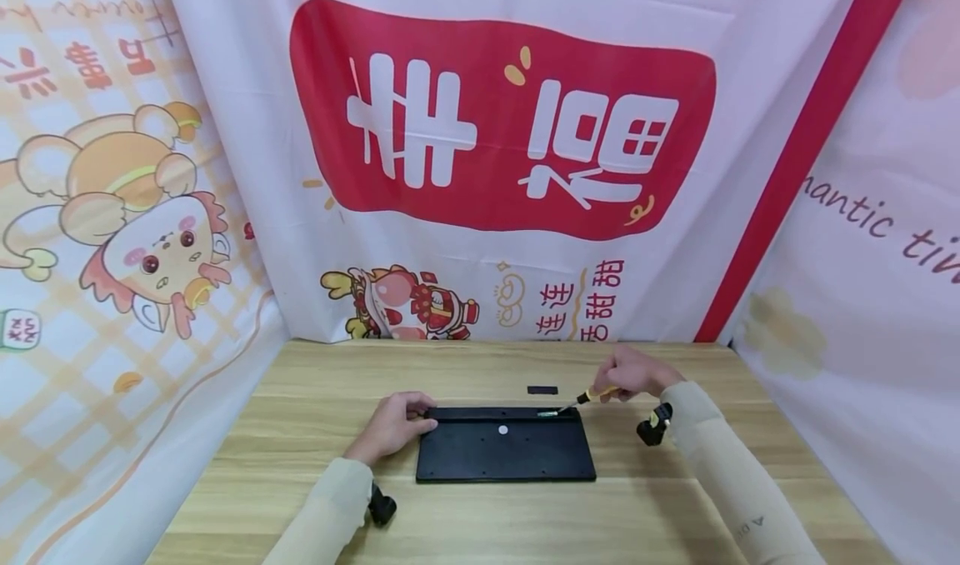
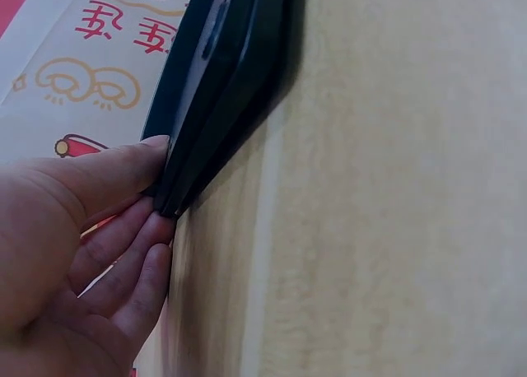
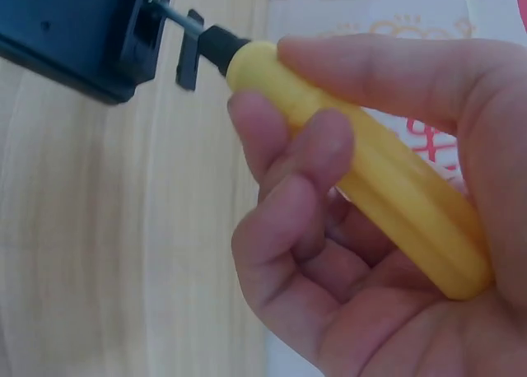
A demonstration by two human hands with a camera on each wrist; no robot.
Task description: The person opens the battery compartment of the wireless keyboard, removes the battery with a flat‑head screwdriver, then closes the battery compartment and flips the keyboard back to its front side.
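Lower centre, head view: flat black device [image 1: 506, 457], likely light, stiff, best held by edges; pinched at upper-left corner by fingers of left hand [image 1: 393, 427]. Clamped in fingers of right hand [image 1: 628, 372]: yellow screwdriver [image 3: 391, 188].

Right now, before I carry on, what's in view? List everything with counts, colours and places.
keyboard: 1, black, underside up on the table
battery: at least 1, greenish, in the keyboard's slot
round sticker: 1, white, on the keyboard
screwdriver: 1, yellow handle, tip at the battery
small strip: 1, black, on the table beyond the keyboard
table: 1, light wood, under the work
printed cloth: on 3 sides, mostly white with red and orange prints
wrist cameras: 2, black, one per wrist
sleeves: 2, beige, on both arms
left hand: 1, pinching the keyboard's far left corner
right hand: 1, gripping the screwdriver
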